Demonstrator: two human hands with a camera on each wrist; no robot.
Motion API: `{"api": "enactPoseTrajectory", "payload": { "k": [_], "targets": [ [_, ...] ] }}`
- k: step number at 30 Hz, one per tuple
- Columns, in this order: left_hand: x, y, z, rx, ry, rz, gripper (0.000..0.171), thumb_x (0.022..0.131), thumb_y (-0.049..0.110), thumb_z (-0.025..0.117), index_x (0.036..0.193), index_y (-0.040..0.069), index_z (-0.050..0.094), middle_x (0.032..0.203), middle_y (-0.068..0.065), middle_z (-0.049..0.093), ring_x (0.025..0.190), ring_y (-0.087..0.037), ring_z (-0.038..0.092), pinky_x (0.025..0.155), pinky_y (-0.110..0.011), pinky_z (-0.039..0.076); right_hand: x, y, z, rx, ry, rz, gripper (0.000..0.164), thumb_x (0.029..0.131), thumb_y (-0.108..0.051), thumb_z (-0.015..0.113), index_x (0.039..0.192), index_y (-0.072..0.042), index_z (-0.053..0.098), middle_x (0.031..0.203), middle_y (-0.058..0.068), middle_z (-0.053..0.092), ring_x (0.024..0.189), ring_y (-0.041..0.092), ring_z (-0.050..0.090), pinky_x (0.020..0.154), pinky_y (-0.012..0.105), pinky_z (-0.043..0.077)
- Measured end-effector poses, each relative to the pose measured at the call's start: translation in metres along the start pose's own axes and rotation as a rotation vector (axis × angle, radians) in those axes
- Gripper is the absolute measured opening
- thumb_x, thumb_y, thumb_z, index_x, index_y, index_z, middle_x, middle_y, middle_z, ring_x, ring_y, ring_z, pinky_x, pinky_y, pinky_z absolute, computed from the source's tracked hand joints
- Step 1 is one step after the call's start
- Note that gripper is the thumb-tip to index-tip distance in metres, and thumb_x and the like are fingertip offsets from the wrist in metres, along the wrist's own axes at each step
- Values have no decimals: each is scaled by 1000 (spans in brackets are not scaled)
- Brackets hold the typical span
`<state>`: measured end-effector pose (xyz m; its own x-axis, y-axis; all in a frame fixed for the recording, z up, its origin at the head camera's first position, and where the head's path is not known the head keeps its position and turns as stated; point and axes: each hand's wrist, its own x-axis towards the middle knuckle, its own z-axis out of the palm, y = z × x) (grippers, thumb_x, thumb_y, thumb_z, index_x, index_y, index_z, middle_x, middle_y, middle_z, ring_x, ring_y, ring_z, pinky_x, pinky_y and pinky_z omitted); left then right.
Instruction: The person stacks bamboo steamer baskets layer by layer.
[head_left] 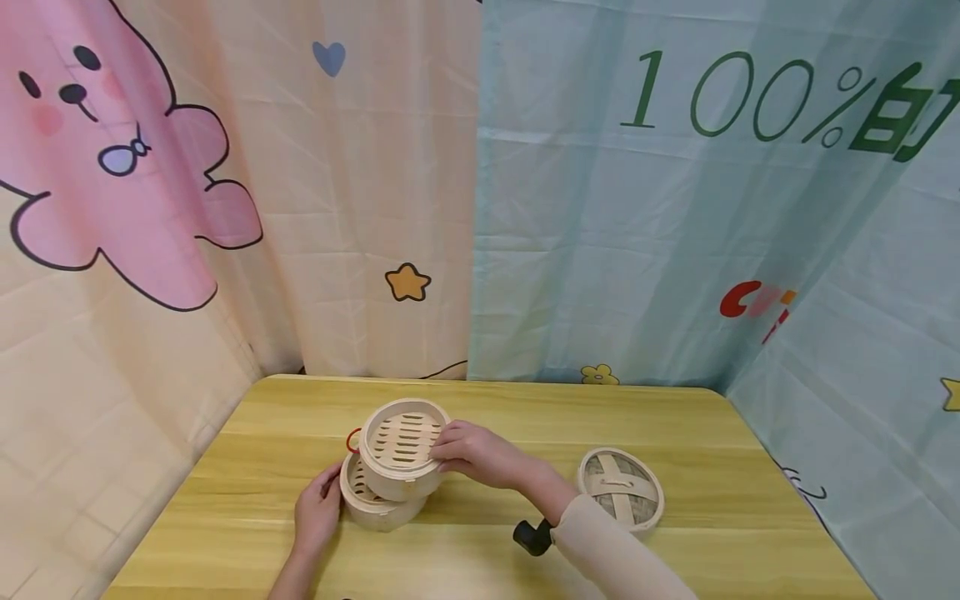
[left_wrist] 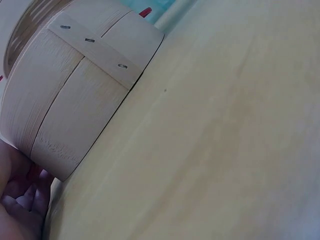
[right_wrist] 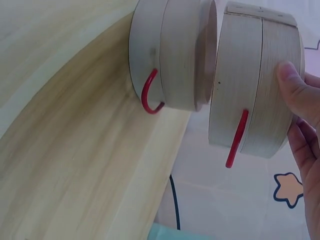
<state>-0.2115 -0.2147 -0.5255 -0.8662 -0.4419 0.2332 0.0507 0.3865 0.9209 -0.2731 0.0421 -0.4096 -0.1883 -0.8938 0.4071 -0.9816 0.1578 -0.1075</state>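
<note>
Two round bamboo baskets show in the lower centre-left of the head view. Of two hands, the right hand (head_left: 480,454) pinches the rim of the upper basket (head_left: 401,454), above the lower basket (head_left: 380,518) on the table (head_left: 450,567); the left hand (head_left: 318,512) touches the latter's side, its grip unclear. One lid (head_left: 621,485) lies lower right.

lower basket (head_left: 382,517): floor partly hidden by upper basket (head_left: 397,485) | left grip (left_wrist: 22,200): cut off (left wrist view)

Yellow wood-grain table (head_left: 738,508) bearing lower steamer basket (head_left: 386,515), round lid (head_left: 621,485) well apart
</note>
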Motion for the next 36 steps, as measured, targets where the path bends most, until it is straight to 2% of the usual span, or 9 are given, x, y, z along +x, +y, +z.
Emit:
{"api": "enactPoseTrajectory", "payload": {
  "k": [5,9,16,20,26,36],
  "targets": [
    [-1,1,-2,35,0,17,23,85,7,47,104,-2,57,103,-16,56,95,-14,49,71,-3,33,9,-3,7,-4,-20,-16,20,78,-18,59,97,-11,62,95,-6,58,95,7,44,86,14,31],
    [-2,3,-3,59,2,26,25,85,8,47,105,-4,56,104,-18,55,98,-25,48,75,-13,35,14,-4,11,-9,-32,-26,20,78,-19,58,96,-12,62,94,-6,57,95,6,44,86,13,30],
    [-2,2,-3,69,3,18,24,85,6,46,104,-6,55,106,-19,54,100,-27,46,82,-25,35,19,-3,19,5,-44,-19,19,78,-18,58,95,-11,62,94,-4,58,95,8,44,86,13,30],
    [-2,3,-3,66,2,21,24,84,4,46,104,-8,54,105,-22,53,100,-29,46,83,-36,35,20,-1,23,29,-51,-4,19,78,-18,58,95,-11,62,94,-4,58,95,7,44,86,12,30],
    [-3,4,-2,81,2,13,25,85,6,46,104,-7,54,103,-21,54,97,-28,48,81,-35,37,21,-2,24,11,-63,-12,19,79,-21,56,96,-13,62,95,-7,57,95,4,43,85,11,31],
    [-3,3,-1,106,38,49,19,83,3,48,97,-6,58,95,-19,58,89,-28,50,76,-35,37,26,-1,24,23,-68,-24,18,79,-19,57,95,-11,62,94,-3,58,94,7,45,84,12,32]
  ]
}}
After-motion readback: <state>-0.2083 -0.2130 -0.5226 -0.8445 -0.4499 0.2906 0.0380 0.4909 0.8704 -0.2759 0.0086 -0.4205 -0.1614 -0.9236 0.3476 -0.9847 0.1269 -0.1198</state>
